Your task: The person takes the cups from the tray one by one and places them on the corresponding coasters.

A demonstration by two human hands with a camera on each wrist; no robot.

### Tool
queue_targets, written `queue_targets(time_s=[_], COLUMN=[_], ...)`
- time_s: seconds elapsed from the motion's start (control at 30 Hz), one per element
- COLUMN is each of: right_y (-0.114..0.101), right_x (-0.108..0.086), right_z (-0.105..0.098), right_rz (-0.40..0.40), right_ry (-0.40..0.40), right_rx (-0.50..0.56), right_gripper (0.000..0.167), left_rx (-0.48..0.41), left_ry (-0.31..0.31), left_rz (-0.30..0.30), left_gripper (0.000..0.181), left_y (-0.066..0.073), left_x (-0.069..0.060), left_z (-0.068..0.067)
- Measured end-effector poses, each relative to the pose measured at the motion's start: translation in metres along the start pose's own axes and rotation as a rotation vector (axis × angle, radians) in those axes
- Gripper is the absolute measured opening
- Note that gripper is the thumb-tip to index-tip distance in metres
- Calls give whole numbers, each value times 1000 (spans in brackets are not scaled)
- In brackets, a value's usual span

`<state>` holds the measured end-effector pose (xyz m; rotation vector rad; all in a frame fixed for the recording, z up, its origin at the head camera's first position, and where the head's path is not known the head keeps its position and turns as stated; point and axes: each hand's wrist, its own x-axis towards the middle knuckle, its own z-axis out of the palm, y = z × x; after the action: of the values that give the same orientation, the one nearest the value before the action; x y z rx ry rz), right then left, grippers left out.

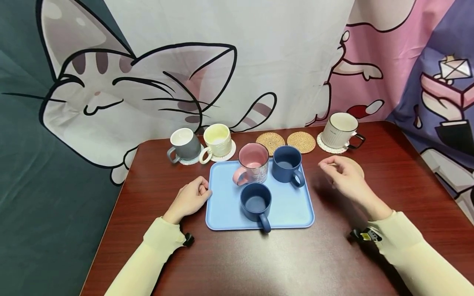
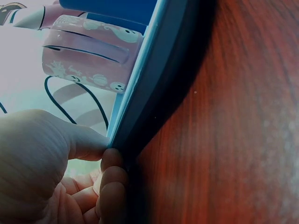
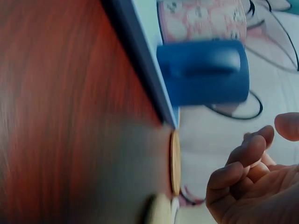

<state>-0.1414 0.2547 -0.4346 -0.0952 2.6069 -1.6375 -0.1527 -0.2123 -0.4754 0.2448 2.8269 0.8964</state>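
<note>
A light blue tray [image 1: 226, 209] lies on the table with a pink mug [image 1: 255, 158] and two dark blue mugs, one at the back right [image 1: 286, 164] and one in front [image 1: 255, 203]. My left hand [image 1: 190, 196] is at the tray's left edge; in the left wrist view its thumb and curled fingers pinch the rim. To the right of the tray, my right hand [image 1: 344, 174] is raised above the table with loosely bent fingers and nothing in them. Beneath and behind that hand shows part of a round wooden-coloured coaster [image 1: 356, 164].
Along the back stand a grey mug [image 1: 189, 148], a pale yellow mug [image 1: 218, 142] and a ribbed white mug [image 1: 338, 131], each on a white coaster. Two woven coasters [image 1: 271, 142] [image 1: 301, 142] lie between them. A printed cloth [image 1: 289, 53] hangs behind the table.
</note>
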Motion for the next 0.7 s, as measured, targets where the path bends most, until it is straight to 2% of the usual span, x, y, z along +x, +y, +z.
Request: queue_targets(time_s=[0.17,0.27,0.5,0.7], right_y=[-5,-7,-5,-3], right_x=[-6,-8,-9,-8], right_z=[21,30,44,51], right_rz=[29,43,46,80], right_ry=[-122,-167,-185,-213], right_rx=[36,45,19,43], right_gripper=[27,27,28,35], left_rx=[-1,2,2,-3], left_ry=[1,3,4,-3], left_rz=[4,10,11,5], left_gripper=[11,11,11,10], left_y=[-1,-2,-2,-1], left_x=[0,1,2,1], left_z=[0,0,1,0])
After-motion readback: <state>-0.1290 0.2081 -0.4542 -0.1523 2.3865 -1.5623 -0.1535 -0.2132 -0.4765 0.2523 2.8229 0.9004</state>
